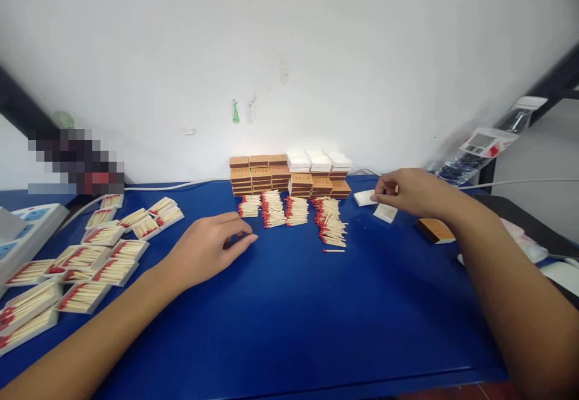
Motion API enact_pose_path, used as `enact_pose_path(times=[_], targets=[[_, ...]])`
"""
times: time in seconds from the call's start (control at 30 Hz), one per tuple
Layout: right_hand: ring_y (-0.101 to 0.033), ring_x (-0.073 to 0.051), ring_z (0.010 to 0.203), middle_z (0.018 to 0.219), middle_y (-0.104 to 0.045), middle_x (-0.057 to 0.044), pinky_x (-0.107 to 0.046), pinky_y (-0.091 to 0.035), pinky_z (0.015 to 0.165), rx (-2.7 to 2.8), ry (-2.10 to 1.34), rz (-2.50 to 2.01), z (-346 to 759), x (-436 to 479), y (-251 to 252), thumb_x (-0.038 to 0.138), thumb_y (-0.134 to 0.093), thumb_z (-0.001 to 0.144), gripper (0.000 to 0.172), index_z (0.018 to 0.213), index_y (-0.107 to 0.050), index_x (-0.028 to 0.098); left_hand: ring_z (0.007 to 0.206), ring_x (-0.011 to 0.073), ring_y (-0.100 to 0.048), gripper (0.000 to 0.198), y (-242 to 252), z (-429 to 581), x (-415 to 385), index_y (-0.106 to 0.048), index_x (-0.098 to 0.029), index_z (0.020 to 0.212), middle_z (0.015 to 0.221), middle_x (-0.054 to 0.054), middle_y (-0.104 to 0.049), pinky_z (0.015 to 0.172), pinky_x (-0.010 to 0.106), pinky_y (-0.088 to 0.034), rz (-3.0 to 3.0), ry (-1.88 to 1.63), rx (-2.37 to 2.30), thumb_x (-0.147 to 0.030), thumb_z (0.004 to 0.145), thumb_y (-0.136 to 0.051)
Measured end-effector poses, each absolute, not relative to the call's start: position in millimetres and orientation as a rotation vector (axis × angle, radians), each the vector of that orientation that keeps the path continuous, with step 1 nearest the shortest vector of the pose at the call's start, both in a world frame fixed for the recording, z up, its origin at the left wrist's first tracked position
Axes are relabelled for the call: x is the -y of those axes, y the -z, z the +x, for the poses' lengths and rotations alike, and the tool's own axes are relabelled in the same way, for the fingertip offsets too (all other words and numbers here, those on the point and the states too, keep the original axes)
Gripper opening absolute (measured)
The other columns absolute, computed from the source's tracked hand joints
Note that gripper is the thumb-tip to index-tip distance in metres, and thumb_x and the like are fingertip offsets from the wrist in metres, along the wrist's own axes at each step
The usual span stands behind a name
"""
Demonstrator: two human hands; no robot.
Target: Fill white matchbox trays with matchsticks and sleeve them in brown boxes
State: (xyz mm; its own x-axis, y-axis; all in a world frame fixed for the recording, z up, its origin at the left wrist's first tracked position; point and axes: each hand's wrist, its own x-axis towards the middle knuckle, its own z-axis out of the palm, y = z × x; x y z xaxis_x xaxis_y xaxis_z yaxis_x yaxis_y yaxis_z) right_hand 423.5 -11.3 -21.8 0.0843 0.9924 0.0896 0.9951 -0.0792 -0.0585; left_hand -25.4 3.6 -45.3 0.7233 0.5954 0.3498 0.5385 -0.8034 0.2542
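My left hand (pixel 212 246) rests on the blue table with its fingers loosely curled, thumb and index apart and nothing between them. To its right lie several piles of red-tipped matches (pixel 272 210), with a single match (pixel 333 251) apart in front. My right hand (pixel 400 189) reaches to the right of the piles, its thumb and index closed at the right end of a white matchbox tray (pixel 363 199). Just below those fingers lies another small white tray (pixel 385 212). Whether either tray holds anything is hard to see.
Brown matchboxes (pixel 260 177) are stacked against the wall, with white trays (pixel 319 160) on top at right. Several match-filled trays (pixel 85 296) cover the left side beside a power strip (pixel 34 234). A brown box (pixel 435 230) and a plastic bottle (pixel 488 140) are at right.
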Motion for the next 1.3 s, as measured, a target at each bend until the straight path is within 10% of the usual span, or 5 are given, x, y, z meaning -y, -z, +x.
enact_pose_path(times=[0.53, 0.87, 1.03, 1.3], targets=[[-0.062, -0.020, 0.072, 0.082, -0.071, -0.005, -0.031, -0.044, 0.065, 2.243, -0.381, -1.677, 352, 42, 4, 0.045, -0.063, 0.094, 0.024, 0.091, -0.074, 0.024, 0.064, 0.0098, -0.058, 0.016, 53, -15, 12, -0.074, -0.024, 0.110, 0.089, -0.002, -0.069, 0.063, 0.024, -0.045, 2.720, -0.665, -0.881, -0.035, 0.102, -0.066], [-0.063, -0.016, 0.079, 0.097, -0.071, -0.002, -0.028, -0.042, 0.067, 2.443, -0.701, -1.329, 252, 85, 22, 0.026, -0.063, 0.100, 0.009, 0.097, -0.071, 0.023, 0.082, 0.0177, -0.067, 0.044, 53, -1, 30, -0.071, -0.022, 0.124, 0.100, 0.003, -0.071, 0.066, 0.028, -0.052, 2.685, -0.575, -0.793, -0.047, 0.089, -0.080], [-0.063, -0.019, 0.075, 0.088, -0.073, -0.005, -0.031, -0.041, 0.067, 2.325, -0.260, -1.529, 299, 60, 12, 0.032, -0.059, 0.100, 0.016, 0.094, -0.071, 0.023, 0.086, 0.0180, -0.067, 0.019, 58, -1, 28, -0.074, -0.023, 0.108, 0.098, 0.002, -0.070, 0.072, 0.030, -0.053, 2.662, -0.546, -0.785, -0.036, 0.094, -0.073], [-0.065, -0.026, 0.074, 0.085, -0.076, -0.009, -0.034, -0.033, 0.059, 2.009, 0.220, -2.198, 361, 16, 29, 0.053, -0.060, 0.095, 0.032, 0.084, -0.065, 0.024, 0.114, 0.0252, -0.066, 0.058, 58, 3, 31, -0.059, -0.027, 0.145, 0.130, 0.009, -0.063, 0.097, 0.040, -0.057, 2.658, -0.528, -0.768, -0.043, 0.092, -0.076]])
